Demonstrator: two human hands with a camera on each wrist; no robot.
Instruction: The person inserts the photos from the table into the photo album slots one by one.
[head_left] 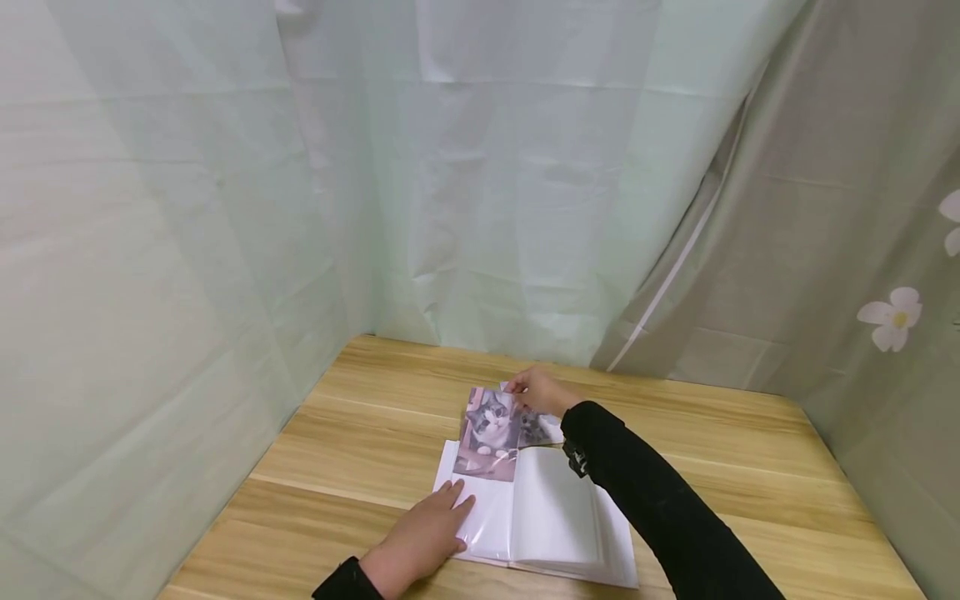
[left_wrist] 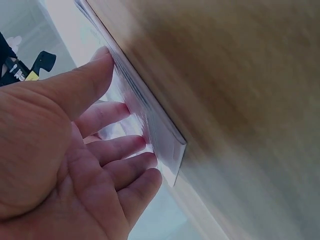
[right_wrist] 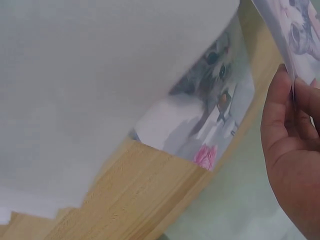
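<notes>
An open photo album with white pages lies on the table. My left hand rests on its left page near the outer edge; in the left wrist view, the thumb and fingertips touch the album's edge. My right hand pinches the upper right edge of a cat photo between thumb and fingers. That photo's lower part overlaps the top of the left page; whether it sits inside a pocket I cannot tell. Another cat photo, with a pink flower in its corner, lies behind the album, partly covered by a page.
The wooden table extends around the album on both sides. Pale curtains hang behind and to the left, and a grey-brown curtain with white flowers hangs at the right. My right sleeve crosses the album's right side.
</notes>
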